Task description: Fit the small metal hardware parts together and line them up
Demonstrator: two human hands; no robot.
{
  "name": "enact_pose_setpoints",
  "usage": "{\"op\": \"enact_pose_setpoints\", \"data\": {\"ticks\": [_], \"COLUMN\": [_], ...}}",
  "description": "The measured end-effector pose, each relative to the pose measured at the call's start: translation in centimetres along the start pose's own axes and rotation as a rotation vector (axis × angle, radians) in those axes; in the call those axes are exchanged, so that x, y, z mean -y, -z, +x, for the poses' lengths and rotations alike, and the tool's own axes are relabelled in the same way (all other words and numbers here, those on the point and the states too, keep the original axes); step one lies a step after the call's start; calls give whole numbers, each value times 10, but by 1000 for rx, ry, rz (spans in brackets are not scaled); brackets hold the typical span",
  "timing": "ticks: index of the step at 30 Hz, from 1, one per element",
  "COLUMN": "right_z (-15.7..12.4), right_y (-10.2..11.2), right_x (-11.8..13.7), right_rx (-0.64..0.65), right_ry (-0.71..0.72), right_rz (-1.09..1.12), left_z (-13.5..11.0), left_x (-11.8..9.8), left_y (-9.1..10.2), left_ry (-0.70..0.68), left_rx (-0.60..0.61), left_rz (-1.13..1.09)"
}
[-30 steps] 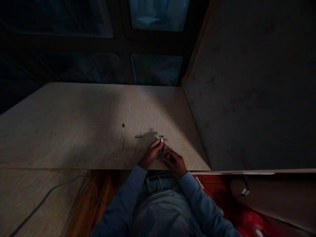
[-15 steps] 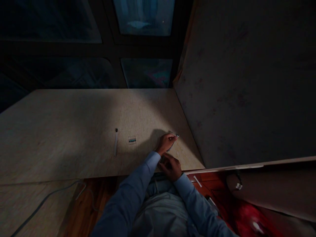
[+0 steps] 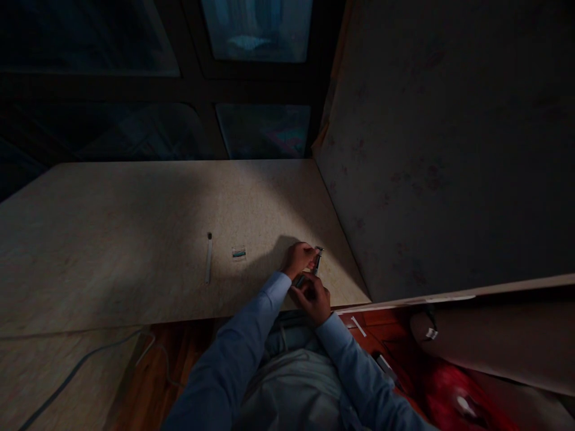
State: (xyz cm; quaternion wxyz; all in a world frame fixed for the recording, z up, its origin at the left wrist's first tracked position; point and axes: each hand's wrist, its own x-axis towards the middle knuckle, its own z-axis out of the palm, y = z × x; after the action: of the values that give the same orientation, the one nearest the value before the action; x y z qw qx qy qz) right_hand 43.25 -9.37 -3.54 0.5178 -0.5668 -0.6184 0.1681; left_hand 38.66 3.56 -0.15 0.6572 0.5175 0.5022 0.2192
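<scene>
My left hand (image 3: 300, 258) reaches over the right part of the table, fingertips closed at the top of a razor (image 3: 318, 261). The razor has a small shiny crosswise head and a dark, slim handle that slants down toward my right hand. My right hand (image 3: 315, 297) is just below, near the front edge, with thumb and fingers pinched together. A small greyish thing (image 3: 300, 280) shows at those fingertips, too dim to name. To the left lies a small clear case with a blue-green strip (image 3: 239, 254). Farther left is a thin white stick with a dark tip (image 3: 209, 257).
The pale table (image 3: 148, 239) ends at a dark window frame behind and a floral-patterned panel (image 3: 426, 167) on the right. A grey cable (image 3: 81, 364) runs over a lower surface at front left. Red fabric (image 3: 462, 389) lies at lower right.
The razor has turned more upright, and more of its handle shows beside my left fingers. My right hand has risen slightly toward my left hand. The view has shifted a little.
</scene>
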Motion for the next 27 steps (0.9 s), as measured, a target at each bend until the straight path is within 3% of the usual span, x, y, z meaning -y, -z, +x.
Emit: {"op": "enact_pose_setpoints", "data": {"ticks": [4,7,12,15,22,27], "right_z": [4,7,10,17,39,47], "right_y": [2,-1,-11,-18,-31,-35], "right_x": [3,3,10,23,53,58], "right_rx": [-2,-5,47,106,169,227], "right_ry": [-119,-206,-455,-560,-544,-350], "right_rz": [42,95,259,351,406,109], "left_z": [-16,-41,-85,-98,-97,-93], "left_x": [13,27,53,66,81,89], "left_y": [28,55,82,87,98,101], "left_ry": [-116,-246,-188,-166,-383,-309], "left_rx": [-53,15,139,122,211,163], "left_rz": [-100,-174,-273,-368,-648,-874]}}
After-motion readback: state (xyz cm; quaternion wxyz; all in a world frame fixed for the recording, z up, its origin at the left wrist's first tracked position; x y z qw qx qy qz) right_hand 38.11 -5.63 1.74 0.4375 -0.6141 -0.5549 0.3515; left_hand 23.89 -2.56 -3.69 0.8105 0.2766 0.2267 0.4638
